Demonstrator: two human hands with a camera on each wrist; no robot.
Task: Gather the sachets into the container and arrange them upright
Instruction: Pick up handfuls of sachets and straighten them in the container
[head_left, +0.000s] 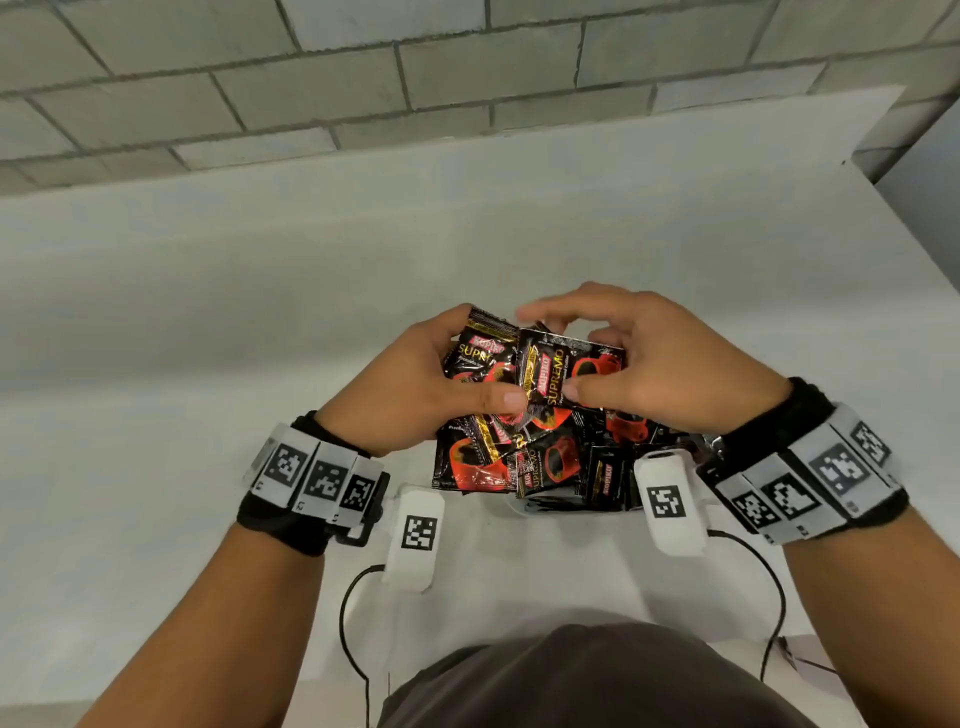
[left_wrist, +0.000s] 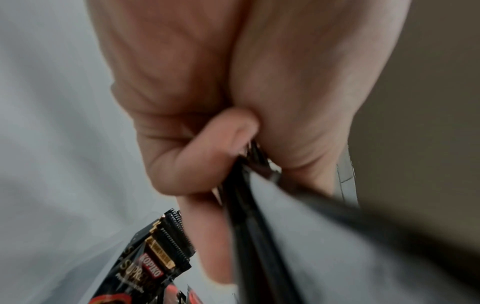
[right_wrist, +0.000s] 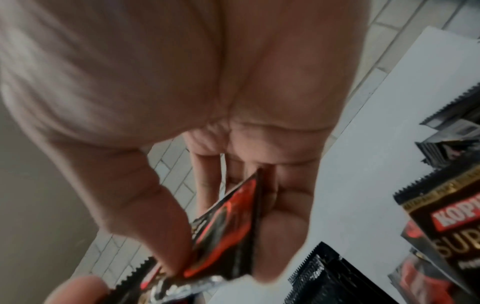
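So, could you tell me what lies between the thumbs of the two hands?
In the head view, a black and red sachet spans the gap: the left hand and the right hand both pinch it above the pile of sachets.

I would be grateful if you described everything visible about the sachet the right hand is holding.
The sachet is a small, flat, glossy foil-like packet, black with a red cup picture, gold trim and "SUPREMO" lettering, with serrated end seals. It is turned sideways, its print running up the picture, above a loose heap of like sachets. The right hand pinches it between thumb and fingers; the left hand has its thumb tip on the near corner. It overlaps another sachet held in that hand.
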